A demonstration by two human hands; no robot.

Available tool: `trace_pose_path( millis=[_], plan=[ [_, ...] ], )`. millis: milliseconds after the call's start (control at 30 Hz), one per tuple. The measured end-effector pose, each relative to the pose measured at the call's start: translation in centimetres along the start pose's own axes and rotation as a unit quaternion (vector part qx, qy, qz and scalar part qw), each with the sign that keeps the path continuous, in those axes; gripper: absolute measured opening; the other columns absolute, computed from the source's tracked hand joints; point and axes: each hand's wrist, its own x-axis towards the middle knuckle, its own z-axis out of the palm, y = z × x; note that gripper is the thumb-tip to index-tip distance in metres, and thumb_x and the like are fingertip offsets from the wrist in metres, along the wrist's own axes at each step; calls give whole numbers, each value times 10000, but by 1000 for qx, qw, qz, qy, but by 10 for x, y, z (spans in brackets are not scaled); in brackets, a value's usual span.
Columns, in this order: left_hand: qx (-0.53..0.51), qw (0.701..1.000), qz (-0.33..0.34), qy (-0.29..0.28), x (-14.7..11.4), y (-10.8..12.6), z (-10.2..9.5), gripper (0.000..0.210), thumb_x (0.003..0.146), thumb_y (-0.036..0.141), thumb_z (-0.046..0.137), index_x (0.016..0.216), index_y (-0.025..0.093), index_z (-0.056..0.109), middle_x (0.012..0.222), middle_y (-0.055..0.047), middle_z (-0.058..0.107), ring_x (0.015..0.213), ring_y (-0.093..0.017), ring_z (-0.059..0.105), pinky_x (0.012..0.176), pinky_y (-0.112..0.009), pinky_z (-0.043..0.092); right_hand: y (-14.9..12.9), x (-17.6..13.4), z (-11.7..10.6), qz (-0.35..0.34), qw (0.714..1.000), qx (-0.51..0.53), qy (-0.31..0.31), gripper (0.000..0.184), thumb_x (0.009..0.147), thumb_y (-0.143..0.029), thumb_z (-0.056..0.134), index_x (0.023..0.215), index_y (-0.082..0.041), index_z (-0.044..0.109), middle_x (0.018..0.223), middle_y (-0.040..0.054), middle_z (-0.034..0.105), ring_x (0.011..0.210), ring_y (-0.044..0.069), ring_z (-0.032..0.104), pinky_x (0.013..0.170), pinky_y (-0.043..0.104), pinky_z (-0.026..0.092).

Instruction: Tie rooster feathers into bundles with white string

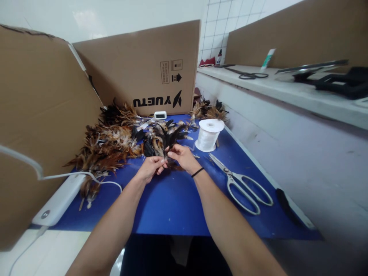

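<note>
In the head view, a person's two bare hands meet over a table with a flat blue top (169,214). The left hand (150,168) has its thumb and fingertips pinched together at the base of a bundle of black, brown and pale feathers (161,140). The right hand (184,157), with a thin black band (197,172) around its wrist, brings thumb and forefinger together at the same base, just beside the left fingertips; whether a thread lies between them is too small to tell. The bundle is near the middle of the table, its dark tips fanned away from the person.

To the left of the bundle, a large heap of rusty-brown and black feathers (112,140) spreads along a plain brown cardboard panel (34,115). Beyond the bundle, a small white device with a dark display (160,115) stands near a second brown cardboard panel with black print (115,69).

To the right of the right hand stands an upright white spool wound with pale, shiny material (209,138). Nearer the person lie large silver metal scissors (243,186), their blades slightly apart and pointing toward the spool.

At the far left, a white cable (66,175) passes over a long white plastic bar (59,199). On a raised white shelf (287,92) at the right lie black-handled scissors (253,76).
</note>
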Motion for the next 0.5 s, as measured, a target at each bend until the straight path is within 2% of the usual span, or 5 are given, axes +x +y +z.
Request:
trace_pose_path(
  millis=[133, 200, 267, 333, 500],
  plan=[
    [-20, 997, 34, 68, 4, 0, -2, 328, 610, 375, 770, 752, 96, 673, 640, -35, 642, 394, -27, 405, 375, -180, 270, 2, 6, -13, -13, 987, -36, 154, 199, 705, -286, 582, 853, -159, 625, 688, 6, 634, 602, 128, 588, 614, 273, 475],
    [-29, 992, 57, 104, 5, 0, -3, 327, 613, 378, 763, 753, 98, 668, 655, -38, 649, 396, -29, 408, 372, -178, 264, 2, 6, -21, -25, 967, -98, 234, 189, 739, -282, 543, 854, -162, 633, 694, 20, 640, 596, 137, 589, 622, 284, 480],
    [-28, 988, 78, 129, 6, 0, -4, 327, 620, 385, 751, 754, 100, 662, 669, -41, 654, 388, -31, 409, 363, -179, 257, 1, 4, -25, -38, 941, -198, 271, 168, 754, -262, 532, 839, -173, 646, 716, 29, 651, 642, 152, 598, 663, 294, 480],
    [-20, 985, 93, 145, 6, 1, -3, 325, 633, 389, 736, 762, 101, 658, 678, -42, 657, 372, -31, 401, 352, -182, 245, 0, 1, -24, -45, 916, -310, 251, 144, 754, -229, 540, 824, -187, 658, 758, 32, 663, 702, 162, 603, 699, 292, 468],
    [3, 979, 116, 169, 6, 2, -2, 326, 660, 399, 708, 782, 102, 656, 682, -39, 656, 351, -27, 384, 340, -183, 222, -3, -8, -8, -22, 842, -524, 131, 162, 780, -183, 523, 807, -188, 682, 816, 58, 667, 803, 177, 595, 752, 281, 427]
  ],
)
